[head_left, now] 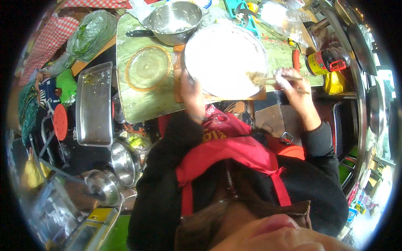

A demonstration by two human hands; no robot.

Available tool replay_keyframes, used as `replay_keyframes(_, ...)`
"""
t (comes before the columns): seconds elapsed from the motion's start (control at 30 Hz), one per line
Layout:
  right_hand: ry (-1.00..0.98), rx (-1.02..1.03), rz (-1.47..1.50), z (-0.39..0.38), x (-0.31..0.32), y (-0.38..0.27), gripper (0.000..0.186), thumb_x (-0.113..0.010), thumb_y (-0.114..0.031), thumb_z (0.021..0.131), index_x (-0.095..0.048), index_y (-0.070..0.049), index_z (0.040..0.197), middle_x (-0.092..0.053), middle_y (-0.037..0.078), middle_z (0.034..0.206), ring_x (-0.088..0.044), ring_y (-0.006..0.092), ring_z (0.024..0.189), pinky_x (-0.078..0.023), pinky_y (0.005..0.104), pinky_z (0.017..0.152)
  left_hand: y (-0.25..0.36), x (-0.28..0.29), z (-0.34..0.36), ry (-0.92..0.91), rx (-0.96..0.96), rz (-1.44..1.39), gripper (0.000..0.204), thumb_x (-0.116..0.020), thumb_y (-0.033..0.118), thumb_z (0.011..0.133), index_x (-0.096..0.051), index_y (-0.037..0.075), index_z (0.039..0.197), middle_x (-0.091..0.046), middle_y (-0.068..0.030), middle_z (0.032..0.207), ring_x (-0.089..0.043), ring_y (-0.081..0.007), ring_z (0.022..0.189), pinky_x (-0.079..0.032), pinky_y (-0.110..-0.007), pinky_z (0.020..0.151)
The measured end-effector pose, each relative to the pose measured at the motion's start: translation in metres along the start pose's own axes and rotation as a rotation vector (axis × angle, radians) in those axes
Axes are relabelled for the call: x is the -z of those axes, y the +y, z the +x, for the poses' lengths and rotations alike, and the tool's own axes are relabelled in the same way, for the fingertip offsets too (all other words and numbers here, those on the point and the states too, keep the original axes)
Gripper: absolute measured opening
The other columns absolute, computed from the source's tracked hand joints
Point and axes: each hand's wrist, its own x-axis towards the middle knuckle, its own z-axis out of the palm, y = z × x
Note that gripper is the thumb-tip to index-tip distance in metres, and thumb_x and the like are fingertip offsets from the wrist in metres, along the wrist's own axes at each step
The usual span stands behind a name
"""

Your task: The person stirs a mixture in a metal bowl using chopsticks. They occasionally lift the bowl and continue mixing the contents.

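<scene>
A large round basin [189, 44] stands near the table's front edge, its inside glaring white, so I cannot make out its contents. My left hand [193, 97] is closed on the basin's left rim, fingers partly hidden behind it. On the other side, my right hand [294, 85] grips wooden chopsticks [270, 78] held nearly level across the basin's right rim. A brownish, sticky-looking clump [253, 78] clings to their tips. White smears show on the right fingers. Under the basin lies a brown wooden board [177, 83].
Left of the basin, a round glass lid [148, 67] lies on the green table [138, 102]. A steel pan [175, 21] with a black handle stands behind. To the right are a large bottle [320, 62] and a yellow packet [334, 83]. A metal tray [94, 106] stands left of the table.
</scene>
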Motion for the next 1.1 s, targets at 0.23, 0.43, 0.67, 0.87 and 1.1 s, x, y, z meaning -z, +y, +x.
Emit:
replay_keyframes(0.23,-0.291,-0.021,-0.069,0.041,0.018,0.011,0.015,-0.059,-0.004,0.078,-0.055,-0.003,0.092,-0.056,0.002,0.09,-0.053,0.0099,0.085,-0.042,0.0236,0.077,0.008,0.046,0.008,-0.205,0.262,0.031,0.025,-0.048,0.012,0.083,-0.049,0.0,0.106,-0.052,-0.0044,0.081,-0.053,-0.0103,0.068,-0.044,-0.023,0.062)
replay_keyframes(0.43,0.104,-0.065,-0.132,0.035,0.036,0.001,0.012,-0.061,-0.008,0.077,-0.054,-0.003,0.085,-0.055,0.0,0.081,-0.05,0.0065,0.072,-0.041,0.0199,0.065,-0.009,0.026,0.098,-0.33,-0.109,0.261,0.024,-0.05,0.012,0.082,-0.055,-0.003,0.099,-0.059,-0.0053,0.087,-0.053,-0.0093,0.076,-0.042,-0.021,0.069)
replay_keyframes(0.67,-0.052,-0.197,0.108,0.021,0.075,0.011,0.011,-0.058,-0.01,0.077,-0.053,-0.005,0.086,-0.055,0.004,0.087,-0.055,0.0119,0.076,-0.045,0.0256,0.072,-0.015,0.011,0.131,-0.349,0.193,0.241,0.022,-0.052,0.01,0.082,-0.057,-0.003,0.098,-0.06,-0.0056,0.083,-0.053,-0.0084,0.067,-0.043,-0.021,0.059)
replay_keyframes(0.87,-0.089,-0.292,0.016,0.038,0.097,0.007,0.015,-0.053,-0.01,0.08,-0.053,-0.002,0.093,-0.057,0.006,0.088,-0.056,0.0151,0.083,-0.044,0.0279,0.076,0.003,0.036,0.1,-0.479,0.304,0.076,0.026,-0.045,0.005,0.081,-0.048,-0.001,0.107,-0.057,-0.0049,0.08,-0.054,-0.0087,0.069,-0.045,-0.02,0.061)
replay_keyframes(1.1,-0.421,0.271,-1.274,0.054,0.051,-0.023,0.025,-0.045,-0.005,0.078,-0.052,-0.007,0.102,-0.057,0.015,0.087,-0.059,0.0278,0.075,-0.046,0.0359,0.063,-0.025,0.023,0.119,-0.4,-0.095,0.376,0.027,-0.053,0.013,0.076,-0.054,0.0,0.099,-0.06,-0.0125,0.078,-0.059,-0.0165,0.07,-0.045,-0.027,0.062)
